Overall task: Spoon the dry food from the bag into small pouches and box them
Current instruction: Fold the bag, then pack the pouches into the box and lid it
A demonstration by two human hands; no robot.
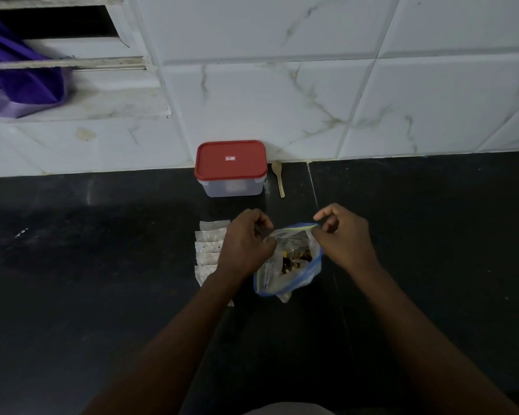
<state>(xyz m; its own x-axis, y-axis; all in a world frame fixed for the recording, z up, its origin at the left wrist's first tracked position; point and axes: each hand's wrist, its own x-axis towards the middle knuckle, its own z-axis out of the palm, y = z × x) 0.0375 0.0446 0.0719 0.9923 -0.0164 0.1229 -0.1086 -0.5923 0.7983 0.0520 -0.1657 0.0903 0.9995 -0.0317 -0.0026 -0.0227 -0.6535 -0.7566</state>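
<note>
A clear zip bag (285, 266) with a blue edge stands on the dark counter, dark dry food visible inside. My left hand (244, 245) pinches the left side of its mouth and my right hand (343, 235) pinches the right side, holding the mouth apart. Several small clear pouches (209, 248) lie in an overlapping row just left of the bag, partly hidden by my left hand. A clear plastic box with a red lid (230, 167) sits shut against the wall. A small wooden spoon (278, 178) lies to the right of the box.
The black counter (102, 265) meets a white marble-tiled wall (312, 100) behind the box. A purple cloth (18, 76) hangs in a window recess at the upper left.
</note>
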